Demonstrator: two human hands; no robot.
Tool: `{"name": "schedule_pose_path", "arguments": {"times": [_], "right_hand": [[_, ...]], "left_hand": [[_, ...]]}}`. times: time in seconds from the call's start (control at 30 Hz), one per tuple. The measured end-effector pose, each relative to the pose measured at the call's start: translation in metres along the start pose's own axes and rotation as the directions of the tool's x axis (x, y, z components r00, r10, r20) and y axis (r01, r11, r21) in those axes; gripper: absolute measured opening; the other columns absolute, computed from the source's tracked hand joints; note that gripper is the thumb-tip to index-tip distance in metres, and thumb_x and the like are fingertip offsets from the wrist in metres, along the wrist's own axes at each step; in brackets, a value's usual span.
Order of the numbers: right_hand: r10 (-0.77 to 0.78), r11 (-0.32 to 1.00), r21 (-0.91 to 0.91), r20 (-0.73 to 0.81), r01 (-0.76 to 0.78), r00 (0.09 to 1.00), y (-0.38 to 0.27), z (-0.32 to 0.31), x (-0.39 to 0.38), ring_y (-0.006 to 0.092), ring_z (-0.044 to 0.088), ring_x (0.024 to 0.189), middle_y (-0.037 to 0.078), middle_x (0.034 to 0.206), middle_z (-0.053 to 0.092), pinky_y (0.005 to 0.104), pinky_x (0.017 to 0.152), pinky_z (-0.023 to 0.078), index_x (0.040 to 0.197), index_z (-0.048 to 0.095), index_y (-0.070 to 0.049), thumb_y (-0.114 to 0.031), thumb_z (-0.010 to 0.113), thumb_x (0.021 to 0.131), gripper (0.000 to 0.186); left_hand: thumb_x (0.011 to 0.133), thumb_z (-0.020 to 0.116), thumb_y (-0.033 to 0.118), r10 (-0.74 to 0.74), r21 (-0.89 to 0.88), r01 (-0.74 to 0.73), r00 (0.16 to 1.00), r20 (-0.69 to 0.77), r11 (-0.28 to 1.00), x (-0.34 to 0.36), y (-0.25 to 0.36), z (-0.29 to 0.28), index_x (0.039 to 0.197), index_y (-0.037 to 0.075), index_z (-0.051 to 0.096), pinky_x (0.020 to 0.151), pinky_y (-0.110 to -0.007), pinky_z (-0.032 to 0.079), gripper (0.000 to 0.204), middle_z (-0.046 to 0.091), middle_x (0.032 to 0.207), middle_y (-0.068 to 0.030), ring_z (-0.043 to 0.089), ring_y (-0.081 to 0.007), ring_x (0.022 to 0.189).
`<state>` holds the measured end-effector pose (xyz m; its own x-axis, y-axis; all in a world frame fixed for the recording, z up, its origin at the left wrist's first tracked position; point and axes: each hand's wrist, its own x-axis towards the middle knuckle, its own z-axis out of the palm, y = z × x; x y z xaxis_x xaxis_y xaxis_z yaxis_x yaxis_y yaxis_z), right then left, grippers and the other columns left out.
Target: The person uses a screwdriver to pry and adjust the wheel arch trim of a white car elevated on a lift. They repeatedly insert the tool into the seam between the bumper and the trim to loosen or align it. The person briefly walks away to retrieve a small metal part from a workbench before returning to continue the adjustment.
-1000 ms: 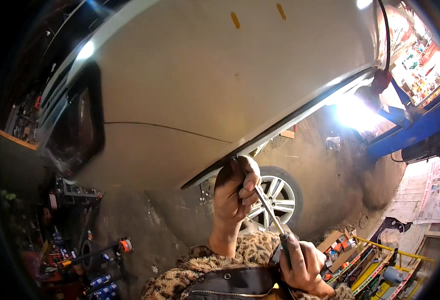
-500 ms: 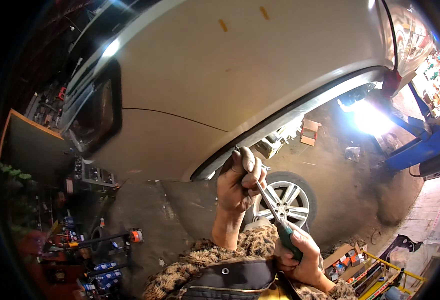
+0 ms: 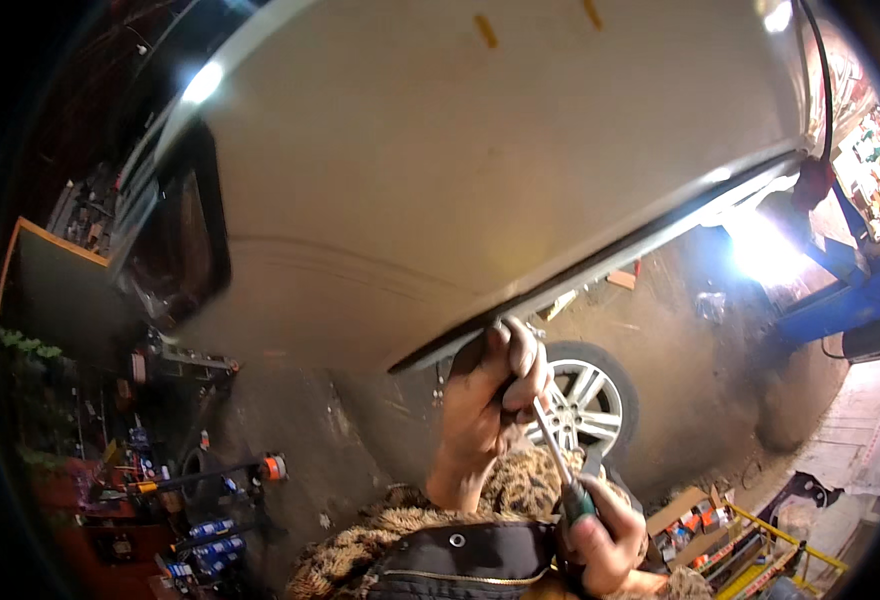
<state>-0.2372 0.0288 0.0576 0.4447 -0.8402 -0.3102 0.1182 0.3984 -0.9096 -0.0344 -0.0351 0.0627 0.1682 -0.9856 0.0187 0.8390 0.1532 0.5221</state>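
Observation:
My right hand (image 3: 605,535) is wrapped round the green handle of a screwdriver (image 3: 558,448). The metal shaft slants up and left to the curled fingers of my left hand (image 3: 490,400), which hide its tip. My left hand is closed at the lower edge of a light-coloured car body panel (image 3: 400,200), its fingertips touching the dark trim (image 3: 560,275) along the wheel arch. Whatever those fingers pinch is hidden.
Below the arch a wheel (image 3: 590,405) lies flat on the dirty floor. A bright lamp (image 3: 765,245) shines beside a blue lift arm (image 3: 840,305). A box of parts (image 3: 695,525) stands lower right, next to a yellow frame (image 3: 785,535). Tools and bottles (image 3: 215,550) crowd the lower left.
The car panel's edge has shifted and looks straighter. My left hand has moved slightly right and down with it. My right hand and the screwdriver sit lower, the shaft steeper.

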Motion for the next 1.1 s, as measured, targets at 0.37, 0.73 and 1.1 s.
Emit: {"name": "schedule_pose_path", "arguments": {"times": [0.37,0.73,1.1], "right_hand": [[-0.540,0.661,-0.534,0.151,0.527,0.828,-0.005,0.004,-0.002,0.0212,0.057,0.056,0.015,0.076,0.059,0.0308,0.049,0.046,0.122,0.055,0.009,-0.010,0.067,0.082,0.046],[-0.001,0.999,0.046,-0.176,0.010,0.984,0.013,0.023,-0.016,0.0149,0.054,0.051,0.008,0.070,0.061,0.0221,0.046,0.039,0.114,0.055,0.013,-0.038,0.066,0.080,0.061],[-0.714,0.216,-0.755,0.310,0.619,0.628,-0.013,0.001,0.000,0.0301,0.057,0.055,0.019,0.077,0.060,0.0363,0.052,0.049,0.116,0.059,0.007,-0.009,0.072,0.072,0.048]], "left_hand": [[0.104,0.035,0.033,0.013,-0.097,-0.015,1.000,-0.023,0.995,-0.009,0.000,0.000,0.087,0.007,0.050,0.038,-0.020,0.028,0.035,0.035,0.058,0.0003,0.030,-0.0081,0.050],[0.100,0.047,0.037,-0.011,0.198,0.050,0.981,-0.193,0.979,-0.018,0.004,0.006,0.089,0.004,0.053,0.042,-0.022,0.030,0.036,0.038,0.057,0.0010,0.034,-0.0071,0.048],[0.102,0.044,0.029,0.075,0.157,-0.051,0.986,-0.148,0.986,-0.008,0.010,0.005,0.099,0.004,0.053,0.042,-0.020,0.027,0.027,0.040,0.063,0.0019,0.031,-0.0066,0.051]]}}
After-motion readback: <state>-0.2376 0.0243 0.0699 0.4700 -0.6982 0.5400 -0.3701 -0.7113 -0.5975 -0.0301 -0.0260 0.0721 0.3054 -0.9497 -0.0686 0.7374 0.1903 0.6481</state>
